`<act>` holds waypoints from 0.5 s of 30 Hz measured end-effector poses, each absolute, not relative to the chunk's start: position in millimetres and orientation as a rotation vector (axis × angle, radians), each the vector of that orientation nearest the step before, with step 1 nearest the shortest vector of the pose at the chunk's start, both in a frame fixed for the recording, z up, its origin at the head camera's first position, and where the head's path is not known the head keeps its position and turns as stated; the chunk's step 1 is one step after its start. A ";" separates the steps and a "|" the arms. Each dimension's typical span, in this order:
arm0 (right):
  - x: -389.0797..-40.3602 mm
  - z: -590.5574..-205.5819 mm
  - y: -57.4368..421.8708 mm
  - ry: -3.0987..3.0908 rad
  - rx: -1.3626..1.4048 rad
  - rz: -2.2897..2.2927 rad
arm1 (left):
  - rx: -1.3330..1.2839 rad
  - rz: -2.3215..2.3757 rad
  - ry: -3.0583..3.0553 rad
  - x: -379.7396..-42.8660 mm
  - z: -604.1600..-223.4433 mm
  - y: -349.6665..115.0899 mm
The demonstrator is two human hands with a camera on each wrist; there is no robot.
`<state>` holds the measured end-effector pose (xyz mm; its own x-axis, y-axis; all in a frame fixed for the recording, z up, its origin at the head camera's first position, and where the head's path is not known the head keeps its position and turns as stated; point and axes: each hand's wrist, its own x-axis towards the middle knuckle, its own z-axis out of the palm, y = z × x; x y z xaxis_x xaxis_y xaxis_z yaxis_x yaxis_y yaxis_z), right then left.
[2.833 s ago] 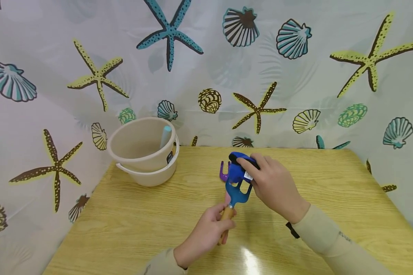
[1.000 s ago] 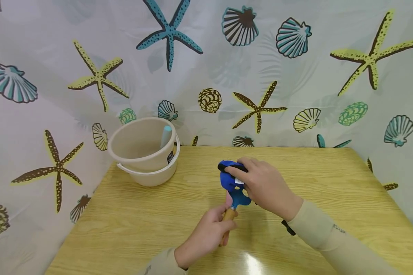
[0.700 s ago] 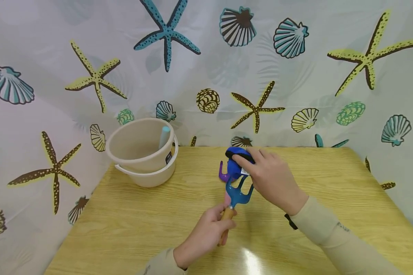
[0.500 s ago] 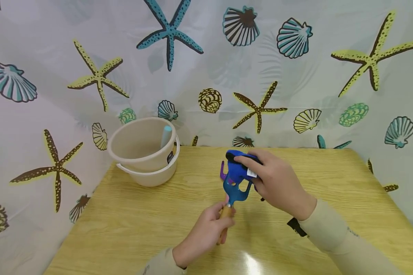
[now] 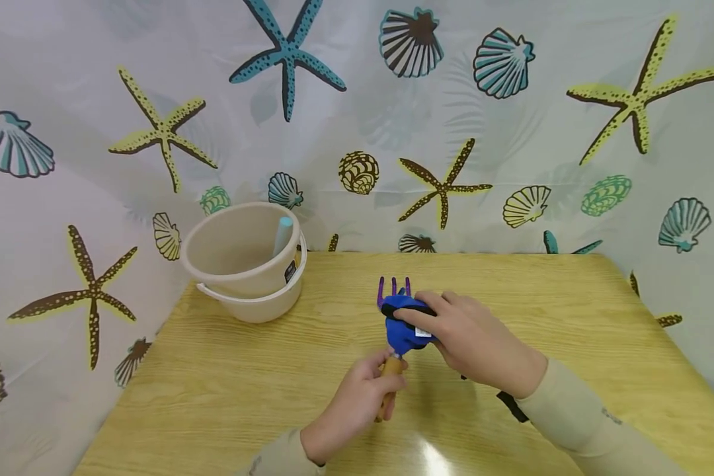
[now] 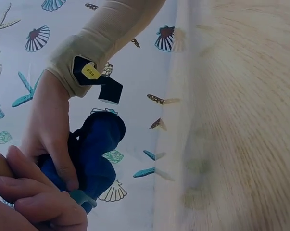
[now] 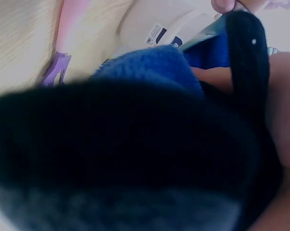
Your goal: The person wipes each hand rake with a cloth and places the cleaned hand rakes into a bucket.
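Two hands meet over the wooden table, and I follow them from afar through three cameras. The left hand grips the wood-handled tool; its fingers are curled around the handle. The right hand pinches the blue cloth around the upper part of this tool, with one digit laid across the cloth's black band; how its other fingers press, I cannot tell fully.

The tool is in front of the person, well to the right of the beige bucket. Its long axis goes away from the person, toward the printed curtain, and leans slightly to the right. The butt of the handle is the near end. The head is mostly covered by the cloth, and only a small blue tip seems to appear beyond it.

Behind the cloth I see a purple fork, whose prongs point also to the curtain. My right wrist view shows its pink handle in line with the purple part, lying on the table. A light-blue rod leans inside the bucket, its top end up.
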<state>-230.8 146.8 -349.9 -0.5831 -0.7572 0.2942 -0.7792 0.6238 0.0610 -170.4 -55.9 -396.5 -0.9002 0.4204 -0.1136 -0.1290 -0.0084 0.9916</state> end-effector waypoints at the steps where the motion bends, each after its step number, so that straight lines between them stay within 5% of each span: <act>1: -230.8 -349.7 147.4 -2.559 1.225 0.071 | 0.289 1.980 1.885 -171.0 -395.2 -56.1; 15: -221.1 -345.4 143.8 -2.613 1.304 0.213 | 0.239 2.030 1.888 -173.8 -392.8 -57.5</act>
